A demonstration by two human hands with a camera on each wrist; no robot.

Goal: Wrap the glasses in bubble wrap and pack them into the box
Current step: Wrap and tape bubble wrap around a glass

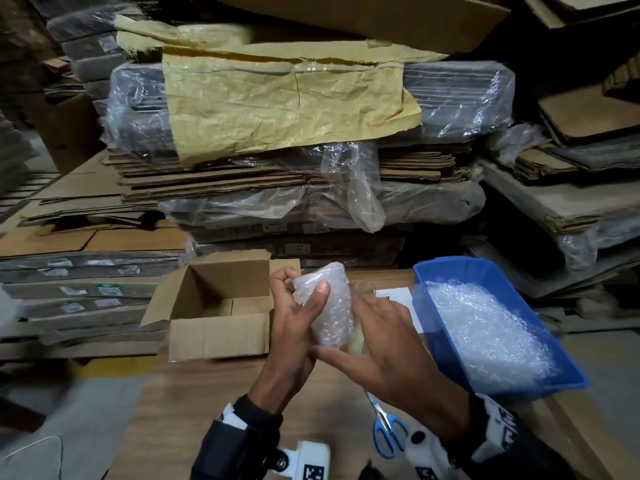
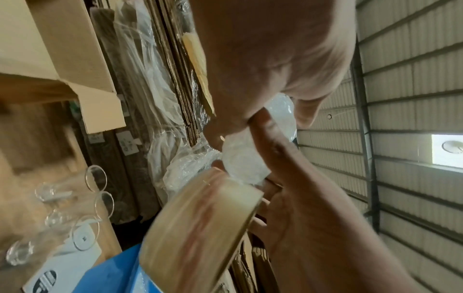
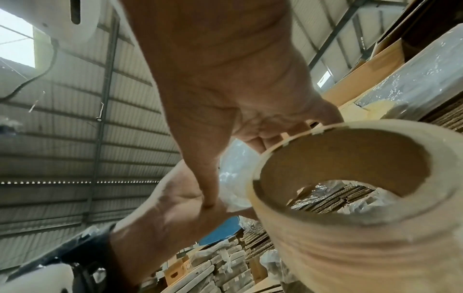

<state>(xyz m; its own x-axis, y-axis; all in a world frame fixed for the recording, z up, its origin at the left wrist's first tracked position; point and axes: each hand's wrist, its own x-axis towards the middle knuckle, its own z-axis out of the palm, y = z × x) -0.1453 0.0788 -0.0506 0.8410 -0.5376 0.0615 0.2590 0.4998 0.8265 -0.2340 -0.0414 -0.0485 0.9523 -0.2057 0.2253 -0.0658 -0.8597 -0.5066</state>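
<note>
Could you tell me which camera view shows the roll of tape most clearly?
The right wrist view: the roll of tape fills the lower right, its cardboard core open to the camera. The left wrist view shows its side, blurred. In the head view the right hand hides nearly all of it.

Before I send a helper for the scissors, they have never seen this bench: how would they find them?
Start at the blue tray of bubble wrap on the wooden table's right side. Near its front corner, beneath the right hand, lie the scissors, flat: the only thing with blue handles.
</note>
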